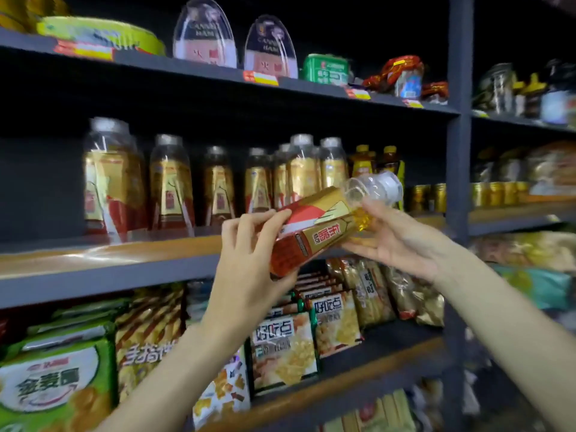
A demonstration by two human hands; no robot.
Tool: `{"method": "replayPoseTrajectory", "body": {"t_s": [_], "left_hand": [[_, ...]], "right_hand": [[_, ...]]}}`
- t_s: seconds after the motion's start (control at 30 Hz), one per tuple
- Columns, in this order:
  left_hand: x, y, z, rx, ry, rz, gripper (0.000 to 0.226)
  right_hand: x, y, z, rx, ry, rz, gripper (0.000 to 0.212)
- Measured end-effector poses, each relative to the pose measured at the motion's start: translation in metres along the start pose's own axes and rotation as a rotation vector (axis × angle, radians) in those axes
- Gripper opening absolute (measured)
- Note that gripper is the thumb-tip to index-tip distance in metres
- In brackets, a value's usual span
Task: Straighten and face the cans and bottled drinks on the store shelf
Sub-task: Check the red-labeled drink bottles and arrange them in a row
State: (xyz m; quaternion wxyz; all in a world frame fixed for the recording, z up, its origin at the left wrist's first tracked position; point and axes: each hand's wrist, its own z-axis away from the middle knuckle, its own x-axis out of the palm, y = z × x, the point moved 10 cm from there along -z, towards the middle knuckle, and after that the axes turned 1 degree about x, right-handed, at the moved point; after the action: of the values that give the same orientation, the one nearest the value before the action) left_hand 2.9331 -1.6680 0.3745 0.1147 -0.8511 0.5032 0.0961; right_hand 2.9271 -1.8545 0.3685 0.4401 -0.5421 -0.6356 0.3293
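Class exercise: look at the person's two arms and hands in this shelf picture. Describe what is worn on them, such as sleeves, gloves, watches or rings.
Both forearms are bare as far as the picture shows, with no sleeve in view. The left hand and the right hand wear no gloves. No watch, bracelet or ring shows on either wrist or on the visible fingers. Nails look short and unpainted, though blur limits this.

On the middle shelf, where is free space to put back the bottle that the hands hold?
Bare board lies left of the standing bottles, and a front strip runs before them. Between those bottles and the gold cans it is crowded. Left hand and right hand hold the tilted bottle.
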Motion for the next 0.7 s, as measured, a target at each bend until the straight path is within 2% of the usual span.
{"method": "replayPoseTrajectory", "body": {"t_s": [0.03,0.13,0.27,0.33,0.4,0.47,0.5,0.6,0.7], "left_hand": [[0.008,0.007,0.004,0.004,-0.015,0.03,0.079],[0.038,0.032,0.014,0.021,-0.072,0.124,0.075],[0.096,0.085,0.024,-0.043,-0.187,0.325,0.073],[0.14,0.116,0.035,-0.114,-0.299,0.507,0.076],[0.192,0.157,0.058,-0.189,-0.473,0.683,0.075],[0.243,0.202,0.097,-0.25,-0.664,0.76,0.072],[0.269,0.226,0.122,-0.264,-0.746,0.778,0.071],[0.35,0.3,0.196,-0.269,-0.974,0.804,0.078],[0.438,0.372,0.259,-0.288,-1.168,0.793,0.086]], "right_hand": [[-0.011,0.003,0.006,0.0,0.025,0.018,0.063],[-0.049,0.006,0.037,0.038,0.132,0.077,0.069],[-0.111,-0.01,0.09,0.043,0.353,0.227,0.048],[-0.143,-0.02,0.118,0.043,0.42,0.309,0.046],[-0.18,-0.02,0.151,0.08,0.46,0.361,0.053],[-0.228,-0.002,0.185,0.196,0.49,0.411,0.071],[-0.254,0.012,0.204,0.276,0.492,0.449,0.072],[-0.34,0.071,0.27,0.55,0.492,0.54,0.056],[-0.441,0.13,0.338,0.727,0.52,0.469,0.047]]}}
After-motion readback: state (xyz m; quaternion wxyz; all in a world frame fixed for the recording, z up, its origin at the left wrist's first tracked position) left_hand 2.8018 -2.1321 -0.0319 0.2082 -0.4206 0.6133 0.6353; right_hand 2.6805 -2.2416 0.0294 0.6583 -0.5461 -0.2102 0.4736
